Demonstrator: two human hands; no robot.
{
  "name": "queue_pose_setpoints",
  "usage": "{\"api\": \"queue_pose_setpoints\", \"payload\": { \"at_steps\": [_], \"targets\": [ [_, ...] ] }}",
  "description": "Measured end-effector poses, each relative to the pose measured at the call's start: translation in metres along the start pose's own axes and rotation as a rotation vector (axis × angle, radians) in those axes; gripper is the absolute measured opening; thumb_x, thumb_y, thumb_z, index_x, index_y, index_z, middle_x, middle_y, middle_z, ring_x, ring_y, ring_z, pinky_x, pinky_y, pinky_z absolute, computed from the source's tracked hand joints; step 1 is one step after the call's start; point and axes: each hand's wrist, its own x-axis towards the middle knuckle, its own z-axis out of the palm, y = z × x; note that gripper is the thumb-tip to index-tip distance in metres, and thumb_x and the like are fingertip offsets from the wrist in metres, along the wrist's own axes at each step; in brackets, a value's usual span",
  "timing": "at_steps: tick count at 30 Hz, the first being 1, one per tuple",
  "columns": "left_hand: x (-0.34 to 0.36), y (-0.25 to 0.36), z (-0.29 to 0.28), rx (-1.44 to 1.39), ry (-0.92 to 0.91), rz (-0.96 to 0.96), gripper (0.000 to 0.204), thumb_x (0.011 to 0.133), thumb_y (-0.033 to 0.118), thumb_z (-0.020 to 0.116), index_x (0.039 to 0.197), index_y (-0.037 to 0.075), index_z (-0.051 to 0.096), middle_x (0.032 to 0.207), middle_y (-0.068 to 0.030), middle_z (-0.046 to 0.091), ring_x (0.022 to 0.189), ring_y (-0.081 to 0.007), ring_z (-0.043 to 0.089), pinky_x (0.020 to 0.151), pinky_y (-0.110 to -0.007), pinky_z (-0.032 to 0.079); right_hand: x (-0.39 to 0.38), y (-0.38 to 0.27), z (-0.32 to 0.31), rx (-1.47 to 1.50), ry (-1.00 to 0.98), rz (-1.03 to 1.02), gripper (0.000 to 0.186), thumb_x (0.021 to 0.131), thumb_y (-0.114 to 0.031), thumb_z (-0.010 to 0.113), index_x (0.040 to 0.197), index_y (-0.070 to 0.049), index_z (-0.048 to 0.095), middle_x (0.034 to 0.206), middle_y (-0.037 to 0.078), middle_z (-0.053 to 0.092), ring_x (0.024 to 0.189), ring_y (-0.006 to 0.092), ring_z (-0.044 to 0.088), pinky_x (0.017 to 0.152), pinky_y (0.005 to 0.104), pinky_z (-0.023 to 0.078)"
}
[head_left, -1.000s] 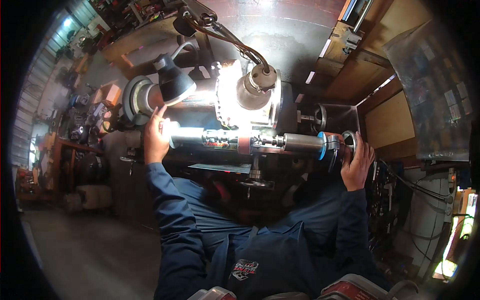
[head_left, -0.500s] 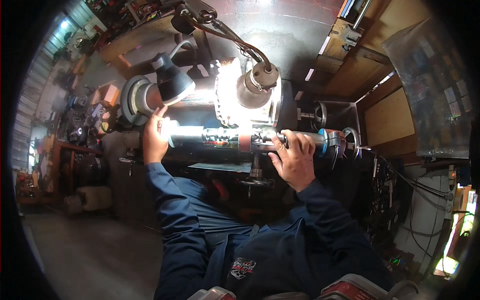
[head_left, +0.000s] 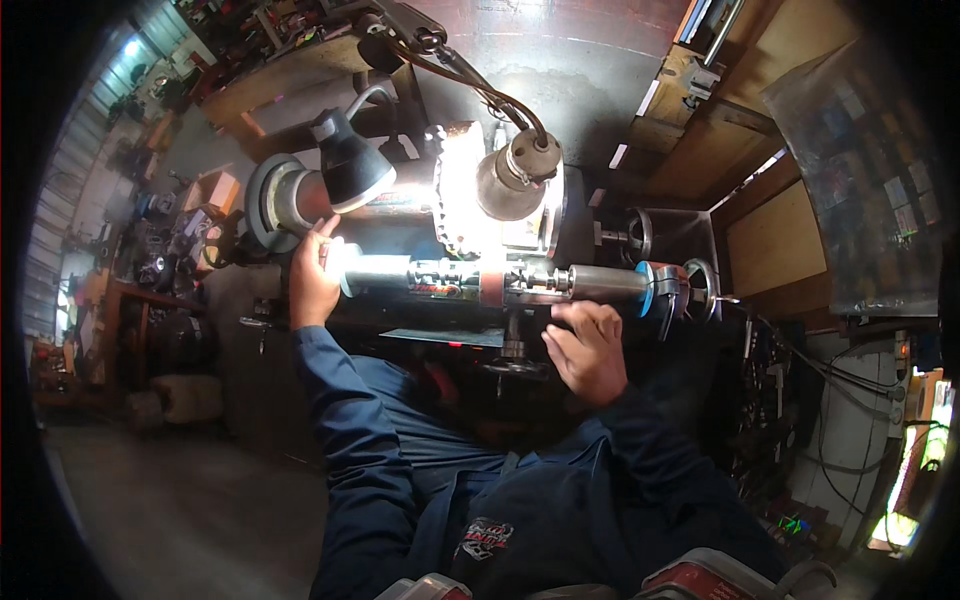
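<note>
A crankshaft-like metal shaft (head_left: 440,274) lies crosswise in a machine, held between a bright cylinder (head_left: 376,272) on the left and another cylinder (head_left: 607,283) on the right. My left hand (head_left: 314,277) is at the round end plate (head_left: 347,268) on the left, its fingers round the edge and one finger pointing up; part of the grip is hidden. Just below the right cylinder, my right hand (head_left: 590,352) hangs apart from the shaft, empty, with fingers loosely bent and thumb spread. A reddish-brown block (head_left: 491,282) sits at the shaft's middle.
Behind the shaft, a brightly lit wheel housing (head_left: 462,190) stands under a grey lamp (head_left: 517,178). A black lamp (head_left: 350,165) hangs near my left hand. Handwheels (head_left: 703,288) are at the right end and below the shaft. A thin plate (head_left: 445,336) juts out in front.
My right hand has come off the shaft and dropped toward me, baring the journals there. My left hand stays at the end plate. The whole view has shifted slightly.
</note>
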Motion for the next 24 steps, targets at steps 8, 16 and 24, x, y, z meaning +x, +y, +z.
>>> {"api": "queue_pose_setpoints", "payload": {
  "at_steps": [8, 16, 24],
  "targets": [
    [0.003, 0.003, -0.003, 0.066, 0.006, -0.022, 0.038, 0.096, 0.015, 0.06, 0.132, 0.006, 0.058, 0.127, -0.0209, 0.063, 0.105, -0.0353, 0.064, 0.09, -0.039, 0.049, 0.004, 0.093, -0.106, -0.365, 0.395, 0.312, 0.038, 0.099, -0.017, 0.053, 0.133, -0.001, 0.053, 0.111, 0.018, 0.067, 0.105, 0.0378, 0.063, 0.092, 0.0454, 0.048],
    [0.009, 0.005, -0.003, -0.019, -0.048, -0.091, 0.02, 0.097, 0.02, 0.061, 0.097, 0.0, 0.055, 0.13, -0.022, 0.061, 0.08, -0.0361, 0.066, 0.072, -0.042, 0.052, 0.0, 0.133, -0.101, -0.387, -0.208, 0.715, 0.038, 0.1, -0.028, 0.052, 0.132, -0.01, 0.059, 0.112, 0.018, 0.069, 0.097, 0.039, 0.066, 0.081, 0.0453, 0.051],
    [0.014, 0.013, -0.002, 0.027, -0.031, -0.111, 0.022, 0.097, 0.024, 0.062, 0.096, 0.003, 0.056, 0.081, -0.0177, 0.064, 0.075, -0.0341, 0.065, 0.068, -0.041, 0.049, -0.037, 0.131, -0.077, -0.451, 0.134, 0.471, 0.042, 0.097, -0.016, 0.052, 0.137, -0.005, 0.052, 0.118, 0.017, 0.067, 0.09, 0.036, 0.066, 0.081, 0.0437, 0.049]
  ]
}}
